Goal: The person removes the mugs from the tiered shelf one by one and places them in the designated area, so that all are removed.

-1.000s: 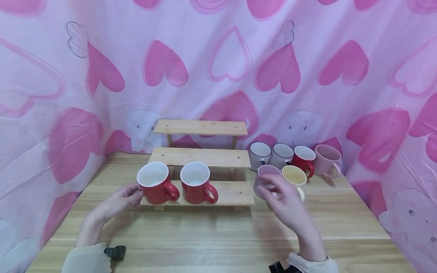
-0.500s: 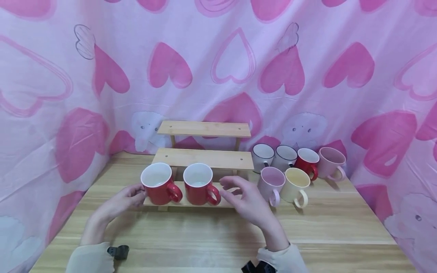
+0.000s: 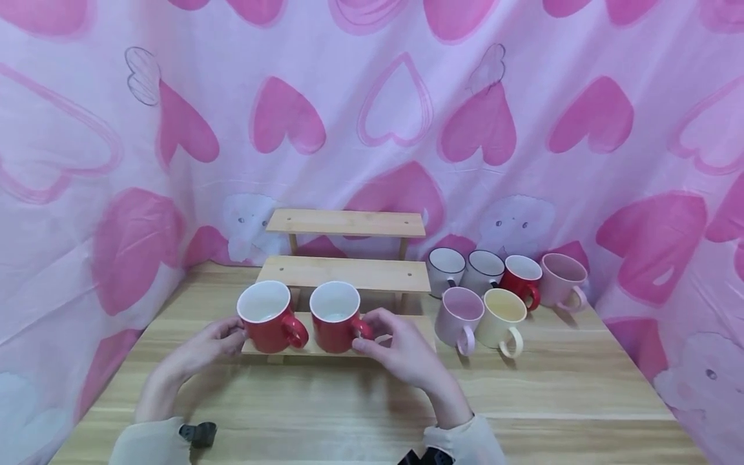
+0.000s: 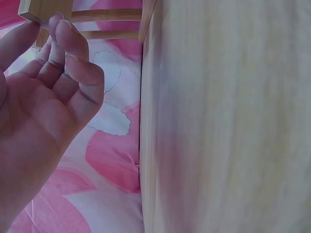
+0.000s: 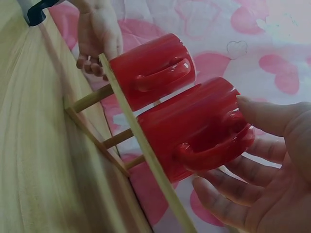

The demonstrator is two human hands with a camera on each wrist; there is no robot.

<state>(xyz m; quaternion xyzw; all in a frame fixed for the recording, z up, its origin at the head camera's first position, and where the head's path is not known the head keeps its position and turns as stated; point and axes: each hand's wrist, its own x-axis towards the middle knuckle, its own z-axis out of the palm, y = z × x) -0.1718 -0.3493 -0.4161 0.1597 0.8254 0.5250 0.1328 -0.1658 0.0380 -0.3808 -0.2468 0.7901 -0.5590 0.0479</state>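
Note:
Two red mugs with white insides stand on the lowest step of a wooden tiered shelf [image 3: 349, 274]. My right hand [image 3: 401, 349] is at the right red mug [image 3: 335, 323], thumb and fingers on either side of its handle. In the right wrist view, the thumb touches this mug [image 5: 189, 126] near the rim, and the fingers lie along the handle's other side. At the step's left end, my left hand [image 3: 206, 352] holds the board with bent fingers, beside the left red mug [image 3: 267, 320]. The left wrist view shows the fingertips against the board end [image 4: 46, 12].
Right of the shelf stand a pink mug [image 3: 459, 316] and a cream mug [image 3: 501, 320]. Behind them is a row of several mugs, among them a red one [image 3: 520, 281] and a larger pink one [image 3: 560, 281]. A heart-patterned cloth [image 3: 395, 97] hangs behind the table [image 3: 325, 413].
My right hand has moved left from the pink mug on the right to the right red mug's handle. The left hand stays at the shelf's left end.

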